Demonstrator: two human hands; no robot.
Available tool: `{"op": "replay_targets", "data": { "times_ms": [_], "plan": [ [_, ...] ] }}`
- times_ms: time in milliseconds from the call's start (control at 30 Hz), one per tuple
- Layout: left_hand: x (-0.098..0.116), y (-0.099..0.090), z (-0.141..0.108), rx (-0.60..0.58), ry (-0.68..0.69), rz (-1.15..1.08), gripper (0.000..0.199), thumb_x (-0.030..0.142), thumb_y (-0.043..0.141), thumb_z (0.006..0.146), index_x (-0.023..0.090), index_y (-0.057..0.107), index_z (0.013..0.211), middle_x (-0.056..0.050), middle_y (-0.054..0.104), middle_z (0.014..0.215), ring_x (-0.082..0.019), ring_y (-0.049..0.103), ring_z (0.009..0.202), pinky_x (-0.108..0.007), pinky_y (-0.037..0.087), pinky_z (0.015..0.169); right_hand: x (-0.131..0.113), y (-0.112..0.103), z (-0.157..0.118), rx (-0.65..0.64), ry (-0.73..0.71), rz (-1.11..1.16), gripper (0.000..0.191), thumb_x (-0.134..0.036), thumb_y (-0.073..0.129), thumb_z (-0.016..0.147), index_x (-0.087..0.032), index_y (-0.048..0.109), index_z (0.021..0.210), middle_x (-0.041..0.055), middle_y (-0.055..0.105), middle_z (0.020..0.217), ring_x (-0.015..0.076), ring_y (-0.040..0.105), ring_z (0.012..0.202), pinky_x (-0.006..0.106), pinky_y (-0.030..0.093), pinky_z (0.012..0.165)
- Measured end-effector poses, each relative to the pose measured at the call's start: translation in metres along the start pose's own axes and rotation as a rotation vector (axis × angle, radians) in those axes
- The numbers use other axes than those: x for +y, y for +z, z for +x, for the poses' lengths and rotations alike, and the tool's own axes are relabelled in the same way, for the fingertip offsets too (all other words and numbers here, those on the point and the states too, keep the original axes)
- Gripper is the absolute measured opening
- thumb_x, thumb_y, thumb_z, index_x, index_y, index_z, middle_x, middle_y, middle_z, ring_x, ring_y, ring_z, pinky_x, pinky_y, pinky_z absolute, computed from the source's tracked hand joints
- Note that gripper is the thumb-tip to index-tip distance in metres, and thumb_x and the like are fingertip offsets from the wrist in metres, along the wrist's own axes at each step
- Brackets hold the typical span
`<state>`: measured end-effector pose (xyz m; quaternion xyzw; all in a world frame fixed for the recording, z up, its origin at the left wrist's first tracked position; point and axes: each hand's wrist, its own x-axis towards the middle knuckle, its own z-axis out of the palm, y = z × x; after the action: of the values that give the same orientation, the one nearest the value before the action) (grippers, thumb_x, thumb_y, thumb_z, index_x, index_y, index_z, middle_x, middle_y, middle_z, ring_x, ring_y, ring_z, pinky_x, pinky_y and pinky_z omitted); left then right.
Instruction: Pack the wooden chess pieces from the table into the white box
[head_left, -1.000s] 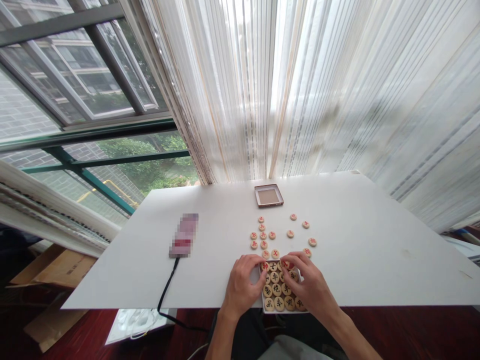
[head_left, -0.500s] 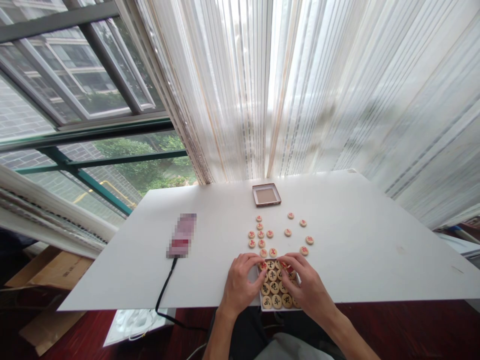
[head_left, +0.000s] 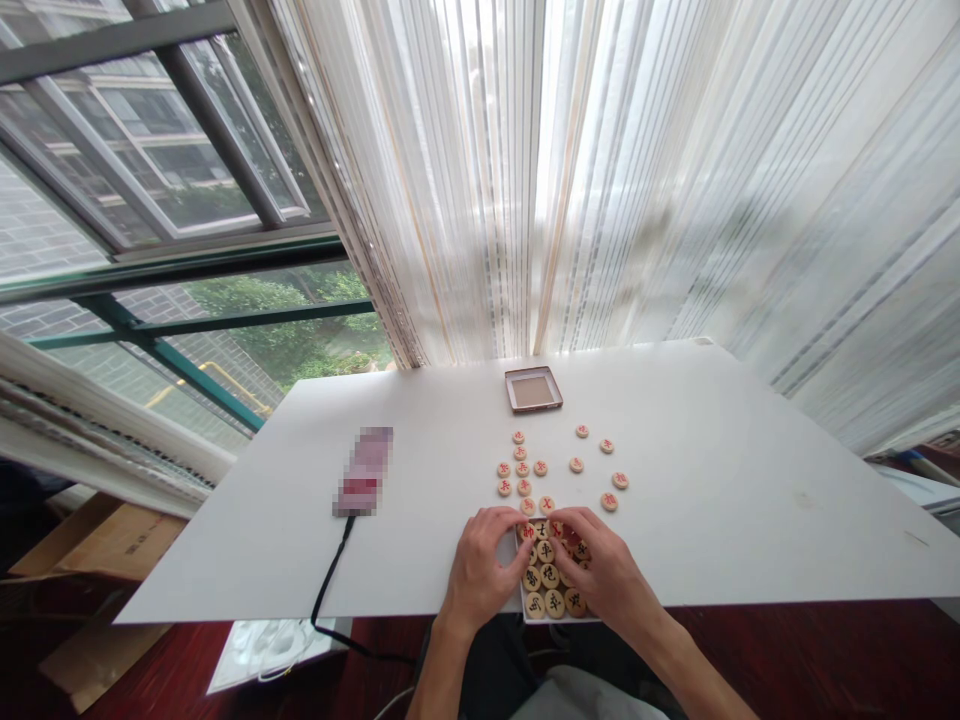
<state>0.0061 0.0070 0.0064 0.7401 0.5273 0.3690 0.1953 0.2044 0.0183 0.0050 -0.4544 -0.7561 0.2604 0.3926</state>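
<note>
A white-rimmed box (head_left: 555, 621) at the table's near edge holds rows of round wooden Chinese chess pieces (head_left: 550, 576), mostly with black characters. At its far left corner my left hand (head_left: 484, 565) pinches a red-lettered piece (head_left: 528, 532) between thumb and fingers. My right hand (head_left: 607, 568) reaches over the box's right side, its thumb and fingers closed about another red-lettered piece (head_left: 556, 530) in the far row. That hand hides part of the right columns. Several loose red-lettered pieces (head_left: 523, 468) lie face up on the table beyond the box.
The shallow box lid (head_left: 532, 390) lies inside up near the table's far edge. A pixelated phone-like object (head_left: 365, 470) with a black cable (head_left: 330, 575) is on the left of the white table (head_left: 735, 480). Curtains (head_left: 480, 200) hang behind.
My right hand has shifted left along the far row, bringing its red piece closer to the black piece there. A dark red gap now shows right of that piece. My left hand stays put.
</note>
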Motion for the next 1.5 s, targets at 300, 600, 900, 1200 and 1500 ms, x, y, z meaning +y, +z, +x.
{"op": "replay_targets", "data": {
  "times_ms": [300, 600, 900, 1200, 1500],
  "plan": [
    [0.003, -0.001, 0.000, 0.005, 0.008, 0.007, 0.020, 0.024, 0.064, 0.089, 0.025, 0.066, 0.109, -0.007, 0.069, 0.110, -0.025, 0.064, 0.104, -0.043, 0.052, 0.092, -0.005, -0.005, 0.003, -0.030, 0.055, 0.016, 0.013, -0.016, 0.059, 0.089, -0.023, 0.066, 0.097, 0.0043, 0.063, 0.094, 0.0180, 0.066, 0.077, 0.030, 0.057, 0.073],
    [0.002, -0.001, 0.001, 0.017, 0.005, 0.015, 0.020, 0.024, 0.064, 0.089, 0.026, 0.068, 0.108, -0.006, 0.069, 0.109, -0.024, 0.064, 0.103, -0.041, 0.053, 0.092, -0.004, -0.018, 0.005, -0.036, 0.099, 0.159, 0.018, -0.027, 0.053, 0.099, -0.025, 0.070, 0.104, 0.0060, 0.070, 0.101, 0.0199, 0.069, 0.090, 0.029, 0.059, 0.078],
    [0.002, -0.001, -0.002, 0.013, 0.004, -0.001, 0.022, 0.019, 0.061, 0.090, 0.027, 0.068, 0.109, -0.007, 0.067, 0.111, -0.025, 0.063, 0.105, -0.043, 0.053, 0.093, 0.002, -0.005, 0.003, -0.046, 0.203, 0.340, 0.030, -0.031, 0.059, 0.095, -0.022, 0.065, 0.123, 0.0096, 0.072, 0.115, 0.0232, 0.072, 0.099, 0.039, 0.061, 0.090],
    [0.000, -0.001, -0.002, 0.006, -0.005, -0.001, 0.022, 0.020, 0.061, 0.090, 0.028, 0.066, 0.110, -0.007, 0.066, 0.112, -0.026, 0.062, 0.105, -0.044, 0.053, 0.092, -0.005, -0.019, 0.002, -0.058, 0.184, 0.134, 0.028, -0.042, 0.053, 0.098, -0.024, 0.071, 0.110, 0.0057, 0.076, 0.095, 0.0199, 0.071, 0.077, 0.029, 0.061, 0.071],
    [0.003, -0.001, -0.001, 0.027, 0.005, 0.014, 0.022, 0.019, 0.063, 0.088, 0.027, 0.067, 0.108, -0.006, 0.068, 0.109, -0.025, 0.064, 0.102, -0.042, 0.054, 0.090, -0.005, -0.019, 0.005, -0.082, 0.167, 0.115, 0.023, -0.040, 0.053, 0.098, -0.024, 0.069, 0.102, 0.0038, 0.074, 0.093, 0.0180, 0.069, 0.077, 0.026, 0.058, 0.070]
  ]
}}
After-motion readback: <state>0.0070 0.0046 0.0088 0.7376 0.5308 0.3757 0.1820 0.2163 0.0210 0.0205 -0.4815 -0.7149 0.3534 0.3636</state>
